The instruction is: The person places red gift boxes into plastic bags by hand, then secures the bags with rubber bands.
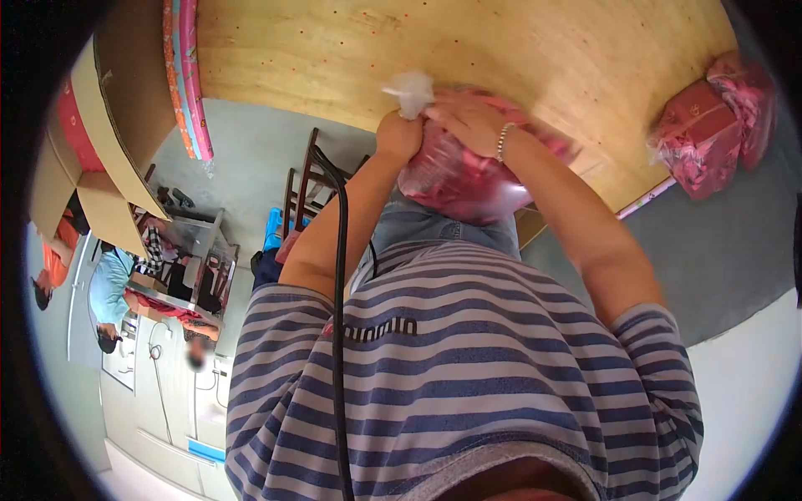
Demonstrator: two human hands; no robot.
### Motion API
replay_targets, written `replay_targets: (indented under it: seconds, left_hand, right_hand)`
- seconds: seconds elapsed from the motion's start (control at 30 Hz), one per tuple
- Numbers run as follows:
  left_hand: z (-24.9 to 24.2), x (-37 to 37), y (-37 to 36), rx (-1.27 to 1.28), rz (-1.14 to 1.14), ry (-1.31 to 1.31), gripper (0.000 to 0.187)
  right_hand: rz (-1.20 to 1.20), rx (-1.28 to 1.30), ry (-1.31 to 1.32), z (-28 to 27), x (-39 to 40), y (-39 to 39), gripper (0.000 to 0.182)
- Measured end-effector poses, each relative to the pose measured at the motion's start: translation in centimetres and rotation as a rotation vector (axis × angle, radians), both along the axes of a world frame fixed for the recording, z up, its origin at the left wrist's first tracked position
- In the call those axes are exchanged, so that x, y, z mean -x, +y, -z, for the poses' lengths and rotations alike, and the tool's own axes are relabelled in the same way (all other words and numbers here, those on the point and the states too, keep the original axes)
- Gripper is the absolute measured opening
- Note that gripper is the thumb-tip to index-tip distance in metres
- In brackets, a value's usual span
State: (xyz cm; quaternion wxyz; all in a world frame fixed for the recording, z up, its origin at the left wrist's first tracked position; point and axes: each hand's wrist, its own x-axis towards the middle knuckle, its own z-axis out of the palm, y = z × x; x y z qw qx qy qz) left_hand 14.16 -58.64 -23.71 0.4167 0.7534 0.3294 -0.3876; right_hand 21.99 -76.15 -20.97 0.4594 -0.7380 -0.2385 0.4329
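A clear plastic bag (451, 171) full of red and pink items lies at the near edge of the wooden table, against my body. Motion blurs it in part, and I cannot make out its contents. My left hand (399, 136) is closed around the gathered neck of the bag, and a whitish tuft of plastic sticks out above the fist. With a beaded bracelet at the wrist, my right hand (469, 125) lies on top of the bag, fingers stretched toward the neck.
Filled red bags (697, 125) sit at the right end of the wooden table (334, 58). Pink and orange rolls (188, 83) and an open cardboard box (117, 159) are at left. A black cable (341, 292) hangs before me. Other people (113, 284) are at far left.
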Motion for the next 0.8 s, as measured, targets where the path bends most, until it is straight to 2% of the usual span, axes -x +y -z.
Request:
replay_targets:
  seconds: [0.13,0.2,0.23,0.3,0.33,0.4,0.43,0.5,0.57,0.6,0.67,0.8]
  left_hand:
    - [0.0,-0.5,0.3,-0.046,0.071,-0.004,0.050]
    - [-0.2,-0.2,0.0,-0.058,0.087,0.000,0.049]
    - [-0.2,-0.3,0.0,-0.052,0.061,0.004,0.049]
    - [-0.5,-0.6,0.1,-0.040,0.038,0.009,0.049]
    - [-0.6,-0.7,0.0,-0.051,0.013,0.047,0.049]
    - [-0.7,-0.6,-0.4,-0.060,-0.014,0.077,0.050]
    - [-0.4,-0.2,-0.5,-0.019,-0.092,0.069,0.052]
    - [-1.1,-1.1,-0.6,0.009,-0.170,0.045,0.054]
    - [-3.0,-1.9,-2.2,0.110,-0.640,-0.037,0.034]
    - [-3.1,-1.9,-2.1,0.114,-0.639,-0.046,0.034]
    - [-3.1,-1.9,-1.6,0.553,-1.029,0.070,0.025]
    - [-3.2,-2.1,-2.0,0.548,-1.035,0.038,0.024]
  right_hand:
    - [-0.036,0.108,0.073,-0.3,-2.7,0.0,0.053]
    - [0.261,0.164,0.343,-1.5,-6.1,-1.3,0.054]
    - [0.265,0.164,0.345,-2.2,-6.9,-2.2,0.054]
    - [0.478,0.036,0.063,-3.3,-7.6,-3.8,0.059]
    - [0.460,0.043,0.205,-1.5,-4.9,-4.0,0.062]
    - [-0.126,0.399,0.042,-1.5,0.5,-3.6,0.062]
    - [0.063,0.326,0.078,-1.9,0.9,-3.9,0.062]
    - [0.073,0.293,0.158,-0.9,-0.6,-4.6,0.062]
    - [0.089,0.274,0.254,-0.6,-1.0,-5.4,0.062]
    - [0.197,0.255,0.196,-0.4,-1.3,-5.8,0.058]
    - [0.413,0.213,0.071,-0.4,-2.1,-6.7,0.050]
    - [0.450,0.236,0.097,-4.2,-1.3,-7.6,0.042]
